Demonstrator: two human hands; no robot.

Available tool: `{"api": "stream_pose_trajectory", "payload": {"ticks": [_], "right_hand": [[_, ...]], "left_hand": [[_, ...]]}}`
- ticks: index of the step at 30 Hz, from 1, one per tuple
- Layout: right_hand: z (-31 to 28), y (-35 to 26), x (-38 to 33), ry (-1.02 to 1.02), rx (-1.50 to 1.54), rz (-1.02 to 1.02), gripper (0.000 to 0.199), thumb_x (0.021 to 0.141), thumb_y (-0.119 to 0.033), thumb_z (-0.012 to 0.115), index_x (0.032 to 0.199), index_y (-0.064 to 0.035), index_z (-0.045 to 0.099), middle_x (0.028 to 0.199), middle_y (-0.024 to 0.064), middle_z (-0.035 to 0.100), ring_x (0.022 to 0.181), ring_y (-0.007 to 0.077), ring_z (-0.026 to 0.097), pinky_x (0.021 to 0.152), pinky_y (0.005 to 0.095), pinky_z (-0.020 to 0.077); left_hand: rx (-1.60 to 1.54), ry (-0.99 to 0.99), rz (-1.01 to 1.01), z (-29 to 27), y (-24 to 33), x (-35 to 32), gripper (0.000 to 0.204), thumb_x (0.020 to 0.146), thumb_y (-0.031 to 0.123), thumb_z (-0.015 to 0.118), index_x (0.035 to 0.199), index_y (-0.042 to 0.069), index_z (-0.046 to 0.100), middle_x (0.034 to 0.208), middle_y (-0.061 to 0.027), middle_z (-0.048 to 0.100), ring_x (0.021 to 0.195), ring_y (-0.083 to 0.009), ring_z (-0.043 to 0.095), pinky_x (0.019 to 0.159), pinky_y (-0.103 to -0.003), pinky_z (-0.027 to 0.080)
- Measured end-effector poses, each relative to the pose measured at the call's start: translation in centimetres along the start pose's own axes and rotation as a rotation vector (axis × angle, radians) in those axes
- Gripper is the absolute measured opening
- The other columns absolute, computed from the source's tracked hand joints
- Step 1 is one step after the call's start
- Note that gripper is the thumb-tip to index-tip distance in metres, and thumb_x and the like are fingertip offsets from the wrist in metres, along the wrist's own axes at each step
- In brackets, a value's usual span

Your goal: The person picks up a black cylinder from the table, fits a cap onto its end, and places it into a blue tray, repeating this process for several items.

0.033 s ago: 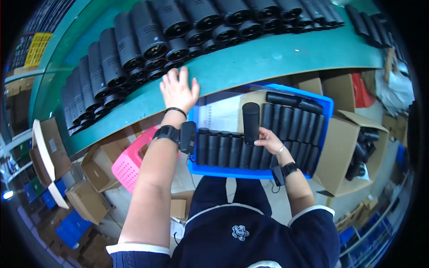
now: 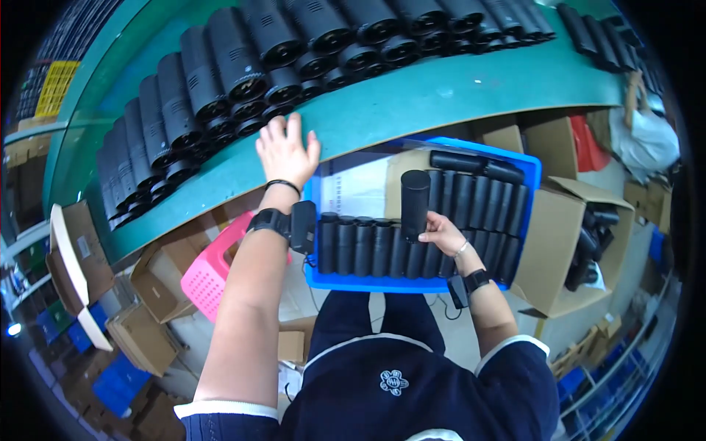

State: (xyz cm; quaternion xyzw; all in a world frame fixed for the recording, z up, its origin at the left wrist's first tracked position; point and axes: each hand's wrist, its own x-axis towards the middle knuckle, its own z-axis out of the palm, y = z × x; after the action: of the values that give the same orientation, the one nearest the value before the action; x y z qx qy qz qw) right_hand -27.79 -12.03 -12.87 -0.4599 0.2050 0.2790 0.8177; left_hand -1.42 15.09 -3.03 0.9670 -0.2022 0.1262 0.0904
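Right hand: right hand [image 2: 443, 234] grips one black cylinder [image 2: 415, 203] near its lower end, fingers wrapped round it; cylinder stands upright, lifted clear above the rows in the blue crate [image 2: 533, 176].
Left hand: left hand [image 2: 285, 152] lies flat, fingers spread wide, palm down on the green bench [image 2: 456, 95] at its near edge; holds nothing.
Wrists: black watch-like band [image 2: 269, 219] on left wrist with a black box-shaped device [image 2: 303, 226] beside it; thin black bracelet [image 2: 282, 184] nearer the hand. Similar black band and device [image 2: 466, 285] on right wrist.
Held cylinder, position: over the middle of the crate, near its near-side row, just right of centre.
Crate contents: black cylinders standing in a row [image 2: 368, 246] along the near edge, more lying side by side [image 2: 478, 198] toward the far right corner; white sheet [image 2: 360, 189] covers the far left part of the crate floor.
Crate position: below the bench's near edge, in front of the person's lap, partly tucked under the bench.
Bench top: many larger black ribbed cylinders [image 2: 243, 66] lie in packed rows along the far side, from left end to right end.
Surroundings: pink basket [image 2: 209, 268] left of crate; open cardboard box [image 2: 559, 242] right of crate holding dark parts; other cardboard boxes [image 2: 140, 331] on floor at left.
Other person: light-clothed figure [image 2: 647, 132] at the bench's far right end, detail unclear.
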Motion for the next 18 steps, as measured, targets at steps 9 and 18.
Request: {"api": "stream_pose_trajectory", "payload": {"ticks": [9,18], "right_hand": [[1.3,-16.3,-6.5,0.298,-0.126,-0.616,0.051,0.076,-0.004,0.071,0.125,0.0006,0.054,0.108,0.0025,0.064,0.095,0.0096,0.060,0.084,0.0238,0.0479],[1.4,-38.9,3.5,0.967,-1.244,-0.702,0.056,0.074,-0.047,0.072,0.091,0.0069,0.068,0.075,0.0155,0.066,0.073,0.0228,0.064,0.069,0.0342,0.0487]], "left_hand": [[-0.009,-0.009,-0.021,-0.3,0.5,-0.4,0.043,0.080,0.029,0.059,0.117,0.008,0.054,0.107,-0.0145,0.049,0.098,-0.0322,0.047,0.082,-0.044,0.039],[-0.012,-0.035,-0.026,-1.2,0.6,-0.9,0.041,0.081,0.029,0.058,0.116,0.006,0.054,0.108,-0.0151,0.049,0.100,-0.0323,0.047,0.085,-0.043,0.039]]}}
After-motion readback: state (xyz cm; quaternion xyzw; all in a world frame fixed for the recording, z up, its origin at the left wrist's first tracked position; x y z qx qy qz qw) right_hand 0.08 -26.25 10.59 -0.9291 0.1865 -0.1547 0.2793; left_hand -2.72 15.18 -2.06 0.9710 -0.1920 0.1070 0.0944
